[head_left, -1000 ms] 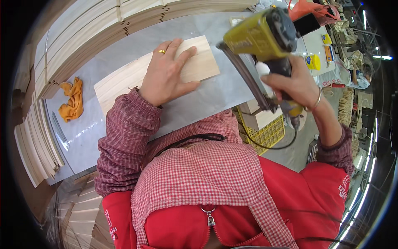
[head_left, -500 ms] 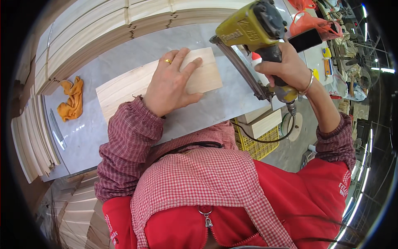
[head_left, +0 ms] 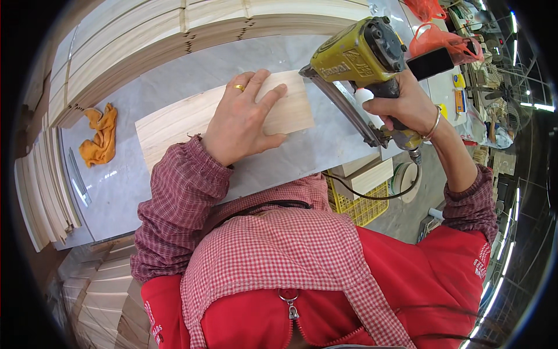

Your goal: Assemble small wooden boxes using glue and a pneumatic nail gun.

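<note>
Workshop counter point(head_left: 279, 164), grey-topped, seen from above. At far L, a row of pale wood strips point(head_left: 43, 189); next, a crumpled orange cloth point(head_left: 100, 142). Centre: a flat wood board point(head_left: 181, 124), lying obliquely on the counter btwn cloth & tool, w/ the L hand point(head_left: 247, 119) on top, fingers spread wide, palm down. To its R, a yellow nail gun point(head_left: 356, 57), its nose now at the board's upper R corner; ½ s ago it stood just off that edge, so tool & board appear newly brought together (contact can't be confirmed). Below, a yellow crate point(head_left: 372, 208) w/ wood pcs. Then the R hand point(head_left: 407, 107), fingers closed round the gun's grip; trigger contact not discernible. Far R: dark phone point(head_left: 430, 63).
</note>
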### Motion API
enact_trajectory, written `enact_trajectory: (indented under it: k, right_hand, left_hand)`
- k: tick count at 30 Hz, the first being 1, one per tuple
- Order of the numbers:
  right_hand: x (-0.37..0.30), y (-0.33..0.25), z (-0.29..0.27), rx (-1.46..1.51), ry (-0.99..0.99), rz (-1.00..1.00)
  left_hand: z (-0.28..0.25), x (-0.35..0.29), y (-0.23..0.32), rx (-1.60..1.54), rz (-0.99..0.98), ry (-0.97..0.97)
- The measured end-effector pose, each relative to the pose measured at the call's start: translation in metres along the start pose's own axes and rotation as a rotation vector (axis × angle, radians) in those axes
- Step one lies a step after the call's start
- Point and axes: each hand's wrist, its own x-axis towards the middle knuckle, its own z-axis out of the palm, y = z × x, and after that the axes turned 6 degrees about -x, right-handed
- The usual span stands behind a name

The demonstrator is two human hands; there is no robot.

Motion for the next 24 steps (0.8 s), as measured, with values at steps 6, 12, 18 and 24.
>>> enact_trajectory:
  k: [6,12,18,24]
  right_hand:
    - [0.002,0.004,-0.002,-0.059,-0.008,-0.009]
    - [-0.005,0.003,0.000,-0.085,0.013,0.011]
    - [-0.023,0.004,0.002,0.075,0.015,0.071]
    - [-0.023,0.015,0.005,0.019,-0.027,0.067]
  left_hand:
    - [0.000,0.000,0.001,0.002,-0.005,-0.005]
    - [0.000,0.002,0.000,-0.008,-0.012,-0.017]
    - [0.002,0.002,-0.005,-0.010,0.004,0.001]
    - [0.003,0.004,-0.005,-0.007,-0.001,-0.006]
